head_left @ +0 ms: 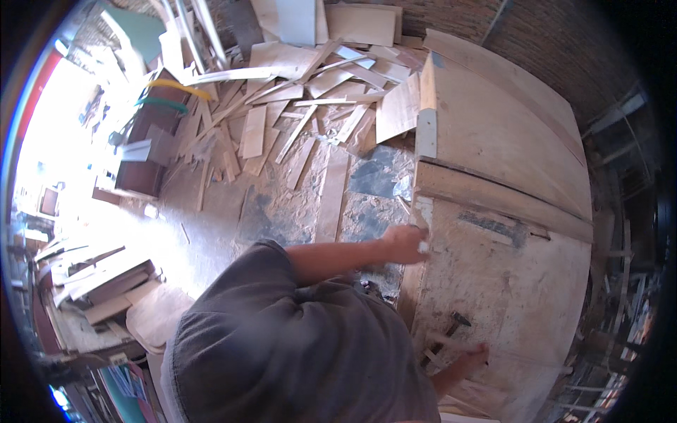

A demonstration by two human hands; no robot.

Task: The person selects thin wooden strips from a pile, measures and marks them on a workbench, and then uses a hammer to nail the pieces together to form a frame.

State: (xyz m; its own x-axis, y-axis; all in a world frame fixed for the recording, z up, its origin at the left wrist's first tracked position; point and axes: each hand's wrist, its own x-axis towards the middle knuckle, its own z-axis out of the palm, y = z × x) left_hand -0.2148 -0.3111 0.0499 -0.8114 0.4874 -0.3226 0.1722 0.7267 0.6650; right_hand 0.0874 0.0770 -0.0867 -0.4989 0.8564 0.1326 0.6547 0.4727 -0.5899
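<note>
Workshop floor, dusty and patched, strewn with offcut wooden strips [296, 134] and plywood scraps toward the far wall; a large plywood panel [508, 282] lies on the right and serves as the work surface. From my remote station I log the following.

Left hand [405, 243]: extended across to the panel's near edge, fingers curled around a small pale object, seemingly a scrap or block, pressed against that edge. I cannot tell exactly what the object is.

Right hand [471, 356]: resting low on the panel, fingers partly closed over a pale wooden stick [441, 345]. Whether it grips the stick firmly or merely pins it, I cannot tell.

Hammer [446, 333]: lies flat on the panel, dark head [461, 319] pointing up and away, handle running down and left toward the panel edge. Its long axis is diagonal. It sits between the two hands, just beside the right hand, to that hand's left, and well below the left hand. The right hand is clearly nearer.
</note>
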